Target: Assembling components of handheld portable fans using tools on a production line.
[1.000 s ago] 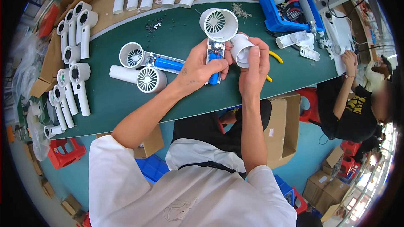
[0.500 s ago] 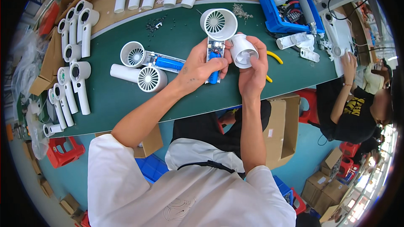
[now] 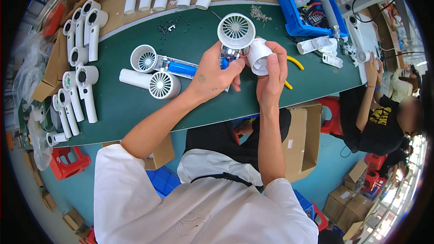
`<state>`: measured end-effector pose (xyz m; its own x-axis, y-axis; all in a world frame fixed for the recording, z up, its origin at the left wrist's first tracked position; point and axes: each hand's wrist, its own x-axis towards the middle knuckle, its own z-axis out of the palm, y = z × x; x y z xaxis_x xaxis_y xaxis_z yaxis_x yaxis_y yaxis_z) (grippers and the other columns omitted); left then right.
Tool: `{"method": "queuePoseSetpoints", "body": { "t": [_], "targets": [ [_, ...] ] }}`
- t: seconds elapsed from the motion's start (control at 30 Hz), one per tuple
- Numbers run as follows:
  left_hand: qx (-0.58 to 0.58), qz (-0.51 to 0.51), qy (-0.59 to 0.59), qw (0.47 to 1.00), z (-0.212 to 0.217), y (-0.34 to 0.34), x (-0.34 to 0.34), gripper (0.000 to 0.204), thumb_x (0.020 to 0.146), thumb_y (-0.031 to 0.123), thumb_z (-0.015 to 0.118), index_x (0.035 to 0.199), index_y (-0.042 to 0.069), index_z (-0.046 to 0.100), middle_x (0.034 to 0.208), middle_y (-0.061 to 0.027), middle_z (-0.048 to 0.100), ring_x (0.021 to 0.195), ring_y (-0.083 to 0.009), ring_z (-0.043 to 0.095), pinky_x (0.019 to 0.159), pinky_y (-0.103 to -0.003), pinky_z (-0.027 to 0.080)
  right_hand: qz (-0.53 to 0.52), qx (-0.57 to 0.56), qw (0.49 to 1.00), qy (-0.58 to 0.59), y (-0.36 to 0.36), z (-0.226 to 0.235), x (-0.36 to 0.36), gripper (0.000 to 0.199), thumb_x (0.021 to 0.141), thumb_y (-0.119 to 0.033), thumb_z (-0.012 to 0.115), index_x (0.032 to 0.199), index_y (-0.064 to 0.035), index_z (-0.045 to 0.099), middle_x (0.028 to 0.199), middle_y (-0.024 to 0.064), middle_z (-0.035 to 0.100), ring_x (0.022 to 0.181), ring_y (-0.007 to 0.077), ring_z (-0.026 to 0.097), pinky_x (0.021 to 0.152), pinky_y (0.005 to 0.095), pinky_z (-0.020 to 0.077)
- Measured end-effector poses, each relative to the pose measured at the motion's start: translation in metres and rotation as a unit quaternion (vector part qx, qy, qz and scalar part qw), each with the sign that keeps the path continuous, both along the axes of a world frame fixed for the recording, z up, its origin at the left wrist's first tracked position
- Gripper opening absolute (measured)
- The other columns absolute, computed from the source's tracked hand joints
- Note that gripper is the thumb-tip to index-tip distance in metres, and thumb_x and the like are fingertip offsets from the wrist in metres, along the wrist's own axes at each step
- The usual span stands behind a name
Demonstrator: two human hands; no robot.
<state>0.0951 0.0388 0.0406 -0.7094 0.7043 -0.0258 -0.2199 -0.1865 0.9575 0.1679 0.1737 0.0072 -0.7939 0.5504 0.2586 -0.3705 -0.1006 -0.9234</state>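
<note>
Fan head point(image 3: 236, 30) with circuit board pinched in left grip point(image 3: 212, 74) | white tube shell point(image 3: 259, 55) clasped in right grip point(image 3: 271, 79), touching fan head | held above green tabletop point(image 3: 135, 104)

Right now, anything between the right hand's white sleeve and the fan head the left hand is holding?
Nothing visible. The right hand holds the white sleeve right beside the fan head in the left hand; whether they touch is unclear.

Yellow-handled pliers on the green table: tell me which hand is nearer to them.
Right. The right hand, holding a white tube, sits just beside the pliers. The left hand is farther away, on the right hand's other side.
</note>
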Motion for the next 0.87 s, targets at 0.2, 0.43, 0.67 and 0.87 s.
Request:
{"method": "queuePoseSetpoints", "body": {
  "t": [0.2,0.43,0.67,0.87],
  "targets": [
    [-0.061,0.010,0.029,0.998,0.001,0.000,0.001,0.026,0.090,0.010,0.059,0.108,-0.007,0.051,0.080,-0.0092,0.059,0.049,-0.0135,0.059,0.042,-0.028,0.050,-0.002,0.008,1.000,-0.008,0.001,-0.001,0.000,0.035,0.100,-0.028,0.045,0.122,-0.0014,0.045,0.124,0.0179,0.054,0.109,0.0249,0.059,0.091,0.0365,0.0518],
    [-0.050,0.005,0.022,0.998,-0.001,0.002,0.001,0.028,0.091,0.011,0.060,0.112,-0.006,0.050,0.080,-0.0084,0.059,0.050,-0.0129,0.058,0.041,-0.027,0.048,-0.003,-0.050,0.999,-0.003,0.000,0.005,-0.001,0.039,0.098,-0.032,0.042,0.122,-0.0012,0.047,0.124,0.0187,0.054,0.112,0.0270,0.057,0.093,0.0403,0.0497],
    [0.023,0.026,0.014,0.999,-0.006,-0.001,-0.003,0.023,0.092,0.011,0.056,0.109,-0.004,0.050,0.079,-0.0081,0.058,0.056,-0.0119,0.057,0.046,-0.028,0.049,0.060,-0.147,0.987,0.031,-0.001,0.017,0.008,0.043,0.090,-0.029,0.050,0.121,0.0014,0.048,0.133,0.0234,0.046,0.118,0.0350,0.054,0.098,0.0510,0.0481],
    [-0.095,0.048,0.177,0.978,-0.016,-0.002,-0.009,0.031,0.090,0.018,0.059,0.114,0.000,0.050,0.095,-0.0166,0.067,0.073,-0.0230,0.065,0.072,-0.037,0.055,0.143,-0.113,0.974,-0.136,0.004,0.009,0.017,0.055,0.084,-0.035,0.068,0.124,-0.0042,0.048,0.135,0.0208,0.045,0.129,0.0376,0.045,0.092,0.0572,0.0519]
  ]
}}
